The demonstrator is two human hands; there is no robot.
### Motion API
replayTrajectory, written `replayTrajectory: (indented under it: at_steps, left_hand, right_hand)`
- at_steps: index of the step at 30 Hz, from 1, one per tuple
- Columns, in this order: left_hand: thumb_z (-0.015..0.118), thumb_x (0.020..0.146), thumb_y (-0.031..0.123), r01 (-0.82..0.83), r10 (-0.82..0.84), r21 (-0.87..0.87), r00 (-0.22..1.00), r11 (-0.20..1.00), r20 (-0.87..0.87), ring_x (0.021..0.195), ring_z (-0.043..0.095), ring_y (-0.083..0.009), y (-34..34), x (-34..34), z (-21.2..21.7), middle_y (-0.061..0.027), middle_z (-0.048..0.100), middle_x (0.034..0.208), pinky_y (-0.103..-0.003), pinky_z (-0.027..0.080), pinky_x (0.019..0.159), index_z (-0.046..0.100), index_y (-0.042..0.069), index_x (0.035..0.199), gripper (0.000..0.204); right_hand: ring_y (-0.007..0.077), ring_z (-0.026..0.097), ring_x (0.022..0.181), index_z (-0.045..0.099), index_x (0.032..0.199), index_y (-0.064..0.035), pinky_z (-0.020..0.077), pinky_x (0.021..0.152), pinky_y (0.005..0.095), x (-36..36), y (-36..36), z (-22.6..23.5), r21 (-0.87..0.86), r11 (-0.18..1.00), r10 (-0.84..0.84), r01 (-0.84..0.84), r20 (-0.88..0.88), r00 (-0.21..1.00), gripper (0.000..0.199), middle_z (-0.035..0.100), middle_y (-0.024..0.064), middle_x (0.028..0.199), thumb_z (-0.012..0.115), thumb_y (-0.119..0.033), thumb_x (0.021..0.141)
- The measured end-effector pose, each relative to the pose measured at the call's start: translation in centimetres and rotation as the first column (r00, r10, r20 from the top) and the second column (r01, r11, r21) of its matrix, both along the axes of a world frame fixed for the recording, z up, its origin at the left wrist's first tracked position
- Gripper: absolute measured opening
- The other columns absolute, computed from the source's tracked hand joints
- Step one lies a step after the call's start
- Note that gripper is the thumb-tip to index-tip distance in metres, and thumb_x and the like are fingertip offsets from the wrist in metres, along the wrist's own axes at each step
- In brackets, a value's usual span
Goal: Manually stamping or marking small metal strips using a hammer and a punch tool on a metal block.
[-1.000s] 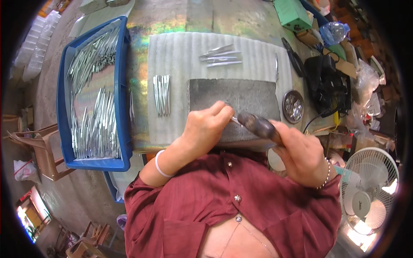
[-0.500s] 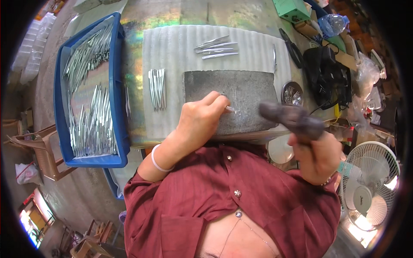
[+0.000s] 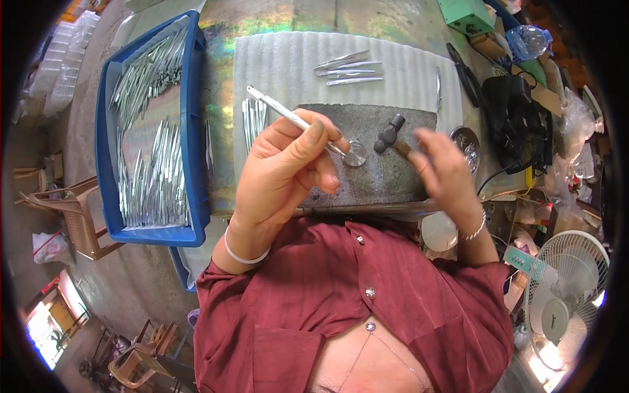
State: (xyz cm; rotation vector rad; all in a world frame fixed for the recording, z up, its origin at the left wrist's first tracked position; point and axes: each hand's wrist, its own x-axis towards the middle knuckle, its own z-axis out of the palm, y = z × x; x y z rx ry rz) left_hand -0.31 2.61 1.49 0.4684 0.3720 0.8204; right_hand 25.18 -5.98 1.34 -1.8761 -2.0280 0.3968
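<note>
Left hand (image 3: 285, 157) pinching silver tool (image 3: 280, 109), long axis slanting lower-right, right hand (image 3: 448, 169) by hammer (image 3: 391, 135), grip too blurred to tell

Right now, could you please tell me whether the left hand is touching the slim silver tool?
Touching. The head view shows the left hand pinching the slim silver tool between thumb and fingers, with one end jutting out past them.
</note>
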Motion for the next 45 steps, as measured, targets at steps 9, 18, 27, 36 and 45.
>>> replayTrajectory:
  at_steps: [9, 18, 27, 36, 45]
  left_hand:
    - [0.059, 0.090, 0.009, 0.082, -0.049, 0.092, 0.948, 0.992, -0.316, 0.049, 0.057, -0.0133, -0.3, 0.9, 0.5, -0.0150, 0.064, 0.080, -0.020, 0.046, 0.046, 0.044, 0.001, 0.124, 0.038]
    - [0.055, 0.093, 0.019, 0.061, -0.027, 0.083, 0.929, 0.995, -0.370, 0.052, 0.056, -0.0106, -0.1, 1.5, -0.4, -0.0110, 0.063, 0.079, -0.017, 0.042, 0.047, 0.053, -0.001, 0.114, 0.028]
    - [0.058, 0.091, 0.007, 0.237, -0.002, 0.325, 0.810, 0.916, -0.586, 0.064, 0.055, -0.0024, -1.2, 1.1, 0.5, -0.0001, 0.061, 0.074, -0.016, 0.040, 0.053, 0.058, 0.000, 0.112, 0.022]
    - [0.055, 0.091, 0.002, 0.296, 0.240, 0.680, 0.780, 0.671, -0.577, 0.081, 0.059, -0.0087, -1.8, 1.4, -1.2, -0.0051, 0.063, 0.091, -0.021, 0.047, 0.072, 0.058, -0.003, 0.113, 0.023]
    - [0.062, 0.086, -0.004, 0.040, 0.280, 0.589, 0.853, 0.807, -0.441, 0.080, 0.065, -0.0122, -3.2, 1.6, -1.1, -0.0085, 0.066, 0.087, -0.022, 0.052, 0.069, 0.059, -0.001, 0.098, 0.013]
  right_hand:
    - [0.0391, 0.062, 0.090, 0.051, 0.114, -0.0006, 0.0475, 0.078, 0.0444, 10.5, 10.3, -6.3, -0.095, 0.904, -0.401, 0.418, 0.156, 0.903, 0.041, 0.062, 0.0249, 0.096, 0.060, -0.022, 0.081]
    - [0.0305, 0.064, 0.089, 0.056, 0.103, 0.0029, 0.0483, 0.080, 0.0371, 13.7, 10.9, -6.2, -0.160, 0.908, -0.372, 0.387, 0.114, 0.921, 0.033, 0.064, 0.0205, 0.093, 0.058, -0.015, 0.075]
    - [0.0021, 0.049, 0.062, 0.055, 0.095, -0.0009, 0.0399, 0.053, 0.0160, 0.4, 3.2, 3.8, -0.273, 0.957, -0.177, -0.093, -0.811, 0.558, 0.008, 0.058, -0.0001, 0.078, 0.054, -0.007, 0.089]
    - [0.0054, 0.059, 0.060, 0.056, 0.097, 0.0027, 0.0445, 0.053, 0.0168, -5.1, 1.8, 3.1, -0.160, 0.975, -0.091, -0.153, -0.919, 0.384, 0.010, 0.059, 0.0050, 0.083, 0.052, -0.006, 0.093]
    - [0.0088, 0.061, 0.063, 0.058, 0.094, 0.0052, 0.0493, 0.054, 0.0209, -7.1, 2.0, 2.3, 0.007, 1.000, 0.011, -0.011, -0.888, 0.461, 0.010, 0.058, 0.0064, 0.081, 0.061, 0.003, 0.085]
